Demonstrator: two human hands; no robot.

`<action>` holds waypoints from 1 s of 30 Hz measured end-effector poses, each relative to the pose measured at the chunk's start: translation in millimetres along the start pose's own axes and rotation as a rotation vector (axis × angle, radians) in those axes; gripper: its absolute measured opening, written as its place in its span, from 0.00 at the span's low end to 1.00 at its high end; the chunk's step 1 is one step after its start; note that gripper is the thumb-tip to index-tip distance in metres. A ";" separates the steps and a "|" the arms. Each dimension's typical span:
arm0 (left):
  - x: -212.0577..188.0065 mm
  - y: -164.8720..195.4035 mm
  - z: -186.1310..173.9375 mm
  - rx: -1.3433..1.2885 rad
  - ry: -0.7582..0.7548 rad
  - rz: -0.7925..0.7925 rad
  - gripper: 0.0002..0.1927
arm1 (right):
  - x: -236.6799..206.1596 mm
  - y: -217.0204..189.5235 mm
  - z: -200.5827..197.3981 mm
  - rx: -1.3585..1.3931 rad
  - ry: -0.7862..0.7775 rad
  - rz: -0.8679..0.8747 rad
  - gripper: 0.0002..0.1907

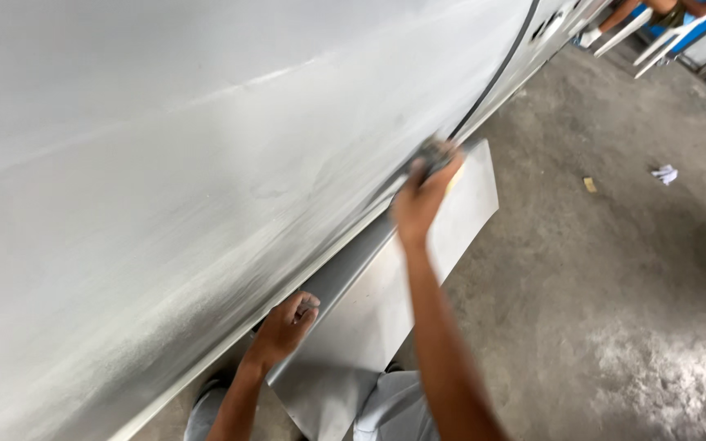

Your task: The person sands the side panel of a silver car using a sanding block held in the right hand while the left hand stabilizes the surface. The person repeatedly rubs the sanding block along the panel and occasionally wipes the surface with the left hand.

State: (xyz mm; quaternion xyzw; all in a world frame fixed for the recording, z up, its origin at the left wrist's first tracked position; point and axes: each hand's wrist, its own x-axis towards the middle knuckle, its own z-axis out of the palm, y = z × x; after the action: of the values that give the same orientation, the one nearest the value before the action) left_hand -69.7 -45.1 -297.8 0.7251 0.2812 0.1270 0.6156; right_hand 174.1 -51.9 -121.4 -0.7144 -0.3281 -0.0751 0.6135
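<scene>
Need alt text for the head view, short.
A person's right hand presses a small sanding pad against the lower edge of a large grey car body panel. The left hand grips the sill beneath it, above a concrete floor.

Soft daylight, overall motion blur

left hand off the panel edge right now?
No, the left hand grips the lower edge of the grey car panel, while the right hand presses a sanding pad further along it.
</scene>
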 end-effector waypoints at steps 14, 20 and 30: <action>-15.3 -22.4 -7.7 0.100 -0.038 -0.186 0.17 | 14.2 17.4 3.1 0.109 0.035 -0.025 0.20; -20.4 -45.3 1.0 0.053 0.077 -0.064 0.14 | -162.1 -6.4 44.6 -0.063 -0.013 -0.621 0.28; -57.0 112.3 -5.7 1.373 0.327 0.687 0.18 | -207.9 107.6 -88.0 0.051 -0.225 0.035 0.16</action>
State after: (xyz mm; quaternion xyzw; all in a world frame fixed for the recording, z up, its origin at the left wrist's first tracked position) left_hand -90.6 -82.1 -179.1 0.9619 0.1440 0.2131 -0.0933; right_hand 99.6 -215.1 -295.6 -0.7080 -0.3842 0.0246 0.5921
